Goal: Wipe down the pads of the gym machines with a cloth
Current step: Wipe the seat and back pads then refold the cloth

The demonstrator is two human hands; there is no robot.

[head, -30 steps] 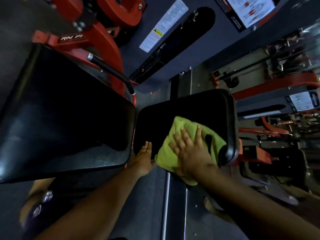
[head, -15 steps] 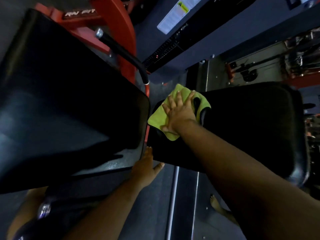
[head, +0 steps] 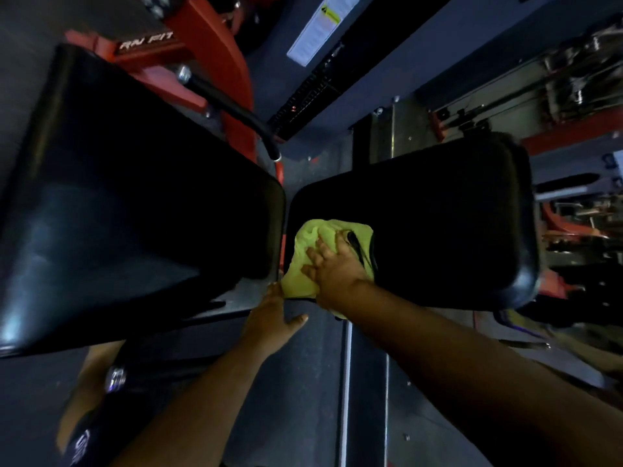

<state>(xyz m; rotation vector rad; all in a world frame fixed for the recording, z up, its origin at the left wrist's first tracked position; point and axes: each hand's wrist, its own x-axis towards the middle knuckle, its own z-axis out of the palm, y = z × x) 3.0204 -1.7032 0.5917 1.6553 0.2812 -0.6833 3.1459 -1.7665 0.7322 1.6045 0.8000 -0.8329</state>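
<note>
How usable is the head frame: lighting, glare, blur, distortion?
Head view: dim overall, and the right pad is nearly featureless black; soft glare patches on the left pad; the yellow-green cloth is the brightest thing and slightly smeared, as is the right hand pressing it; the left hand reads fairly clearly; strong wide-angle bending at the edges; the far right background is blurred.

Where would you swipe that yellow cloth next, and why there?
Probably rightward across the right pad. The right hand presses the yellow cloth flat at that pad's near left corner, so most of its black surface lies beyond the cloth. The left hand rests open beside it.
</note>
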